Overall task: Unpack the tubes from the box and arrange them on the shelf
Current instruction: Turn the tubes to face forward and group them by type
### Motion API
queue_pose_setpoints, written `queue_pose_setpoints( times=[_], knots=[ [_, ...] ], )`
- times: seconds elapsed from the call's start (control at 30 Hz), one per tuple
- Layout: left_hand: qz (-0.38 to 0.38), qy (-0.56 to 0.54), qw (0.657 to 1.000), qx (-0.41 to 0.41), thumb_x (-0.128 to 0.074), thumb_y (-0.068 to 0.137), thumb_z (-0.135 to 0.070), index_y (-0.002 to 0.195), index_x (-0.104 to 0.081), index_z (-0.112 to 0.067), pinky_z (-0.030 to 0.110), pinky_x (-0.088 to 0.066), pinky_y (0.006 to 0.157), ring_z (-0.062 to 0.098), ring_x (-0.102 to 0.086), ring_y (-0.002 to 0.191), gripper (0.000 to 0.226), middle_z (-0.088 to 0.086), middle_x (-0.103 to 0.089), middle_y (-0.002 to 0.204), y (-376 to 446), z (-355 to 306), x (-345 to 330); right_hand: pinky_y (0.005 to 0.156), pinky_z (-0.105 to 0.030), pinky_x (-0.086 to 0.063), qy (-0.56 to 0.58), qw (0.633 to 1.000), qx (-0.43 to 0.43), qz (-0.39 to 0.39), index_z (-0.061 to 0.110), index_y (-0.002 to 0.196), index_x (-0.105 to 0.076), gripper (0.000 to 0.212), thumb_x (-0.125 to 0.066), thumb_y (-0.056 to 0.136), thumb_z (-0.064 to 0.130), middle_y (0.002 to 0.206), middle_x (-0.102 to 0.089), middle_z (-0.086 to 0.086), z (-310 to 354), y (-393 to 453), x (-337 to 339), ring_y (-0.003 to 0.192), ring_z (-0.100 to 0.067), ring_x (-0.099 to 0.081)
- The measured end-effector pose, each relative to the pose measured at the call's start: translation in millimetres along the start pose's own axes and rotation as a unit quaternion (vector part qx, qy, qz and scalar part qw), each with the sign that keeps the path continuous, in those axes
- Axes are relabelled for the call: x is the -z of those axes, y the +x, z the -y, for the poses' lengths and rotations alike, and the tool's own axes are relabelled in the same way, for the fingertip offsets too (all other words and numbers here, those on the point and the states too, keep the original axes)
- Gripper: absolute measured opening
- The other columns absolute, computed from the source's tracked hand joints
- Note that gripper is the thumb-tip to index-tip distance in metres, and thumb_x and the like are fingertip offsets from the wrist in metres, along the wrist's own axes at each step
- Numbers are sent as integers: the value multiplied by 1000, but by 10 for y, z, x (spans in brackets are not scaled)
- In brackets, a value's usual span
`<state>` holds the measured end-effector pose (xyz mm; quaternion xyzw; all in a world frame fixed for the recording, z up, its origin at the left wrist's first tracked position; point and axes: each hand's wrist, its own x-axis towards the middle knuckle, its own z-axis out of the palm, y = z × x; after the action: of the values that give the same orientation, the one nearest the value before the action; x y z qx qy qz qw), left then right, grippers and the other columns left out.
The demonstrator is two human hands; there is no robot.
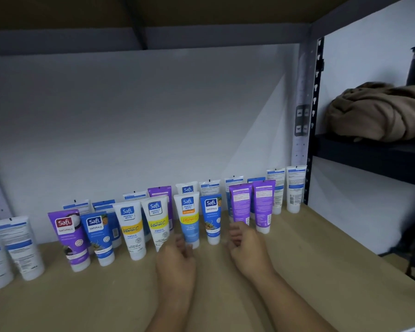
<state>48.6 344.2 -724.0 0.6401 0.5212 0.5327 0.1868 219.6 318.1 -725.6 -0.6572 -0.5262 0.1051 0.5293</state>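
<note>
A: What lies around the work?

B: A light wooden shelf board (297, 271) carries everything, with a white back wall (130, 116) behind it and a dark metal upright post (313, 116) at three o'clock. Past that post, at about two o'clock, a crumpled brown cloth (379, 113) sits on a dark side shelf (369, 154).

A: And the tubes?

B: They stand in two rough rows along the back wall, from nine o'clock across to two o'clock. Each one is upright on its cap, long axis vertical, crimped end up. The purple plastic tube with the white cap (68, 238) at nine o'clock leans a little. Beside it come the blue Naturals tube (98, 238), two white Vitamin C tubes with yellow bands (131, 230), the white tube with the orange band (188, 218), then two purple tubes turned label-backwards (252, 204). Back-row tubes are partly hidden by the front row.

A: The hands?

B: The left hand (175, 259) sits at six o'clock, fingers loosely curled, holding nothing, its fingertips just before the orange-band tube. The right hand (246, 248) is near it, fingers likewise relaxed and empty, just below the purple pair.
</note>
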Motion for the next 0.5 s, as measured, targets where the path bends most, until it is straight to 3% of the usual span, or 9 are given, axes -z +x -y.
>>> queue_pose_setpoints(
  times=[0.13, 0.27, 0.4, 0.5],
  knots=[
    [11, 25, 999, 19, -65, 81, -3, 86, -62, -17, 32, -50, 72, 24, -66, 80, 15, 2, -70, 80, -137, -96, 29, 75, -15, -51, -22, 999, -17, -19, 15, 106, -66, 30, -69, 80, 2, 84, -65, 7, -66, -32, 249, 78, -3, -63],
    [78, 15, 997, -23, -66, 78, -2, 81, -62, -24, 36, -55, 76, 21, -68, 77, 22, -1, -70, 77, -293, -318, -204, 74, -22, -52, -45, 997, -27, -63, 16, 96, -67, 25, -65, 77, -2, 77, -66, 8, -183, -15, 500, 74, -6, -64],
    [108, 2, 992, -69, -64, 84, -12, 110, -63, -14, 33, -55, 80, 16, -68, 86, 25, -2, -71, 91, -356, -518, -537, 73, -24, -50, -35, 992, -45, -110, 15, 99, -64, 25, -68, 78, 2, 83, -67, 4, -264, 43, 664, 80, -14, -66],
    [116, -6, 988, -99, -60, 84, -11, 116, -60, -15, 29, -53, 76, 16, -66, 87, 32, -2, -70, 93, -350, -593, -750, 77, -31, -56, -11, 991, -38, -129, 17, 102, -62, 29, -72, 76, 8, 90, -71, 2, -302, 119, 676, 83, -15, -68]
  ],
)
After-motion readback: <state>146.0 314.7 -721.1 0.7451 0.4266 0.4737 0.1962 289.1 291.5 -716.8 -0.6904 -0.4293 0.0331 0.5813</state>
